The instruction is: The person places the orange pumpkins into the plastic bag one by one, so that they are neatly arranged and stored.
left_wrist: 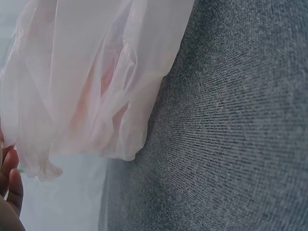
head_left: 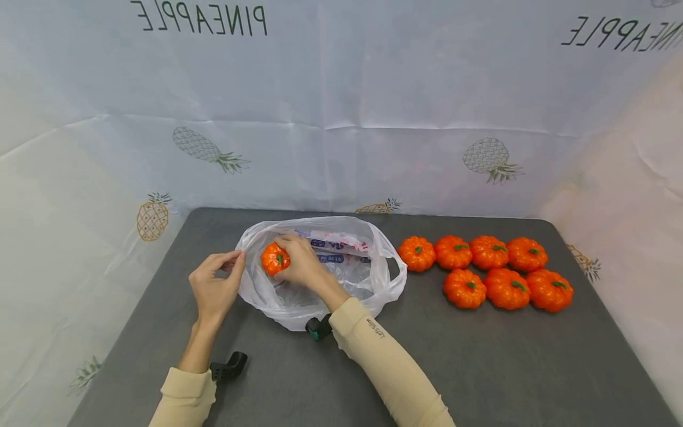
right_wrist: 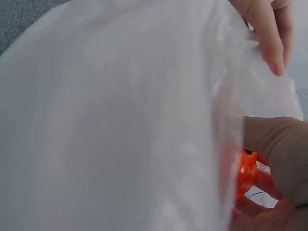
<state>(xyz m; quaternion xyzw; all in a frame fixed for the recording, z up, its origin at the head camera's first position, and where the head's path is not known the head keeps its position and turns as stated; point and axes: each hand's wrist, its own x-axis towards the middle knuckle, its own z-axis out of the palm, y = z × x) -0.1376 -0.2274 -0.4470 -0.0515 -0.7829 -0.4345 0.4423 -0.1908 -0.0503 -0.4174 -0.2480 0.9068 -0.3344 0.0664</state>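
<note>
A translucent white plastic bag (head_left: 288,317) lies with its mouth spread wide on the dark table. My left hand (head_left: 216,284) pinches the left rim of the bag between thumb and fingers. Inside the bag's mouth, my right hand (head_left: 304,264) grips a small orange pumpkin (head_left: 275,259) with a green stem, near the left side. In the right wrist view the same pumpkin (right_wrist: 247,173) shows between the fingers, partly hidden by the plastic. The left wrist view has the bag's outer side (left_wrist: 96,86) and the left fingertips (left_wrist: 14,187) at its edge.
Several more orange pumpkins sit to the right of the bag in two rows, a back row (head_left: 453,252) and a front row (head_left: 508,289). The grey table (head_left: 507,367) ends at the back against a white pineapple-print cloth (head_left: 341,166).
</note>
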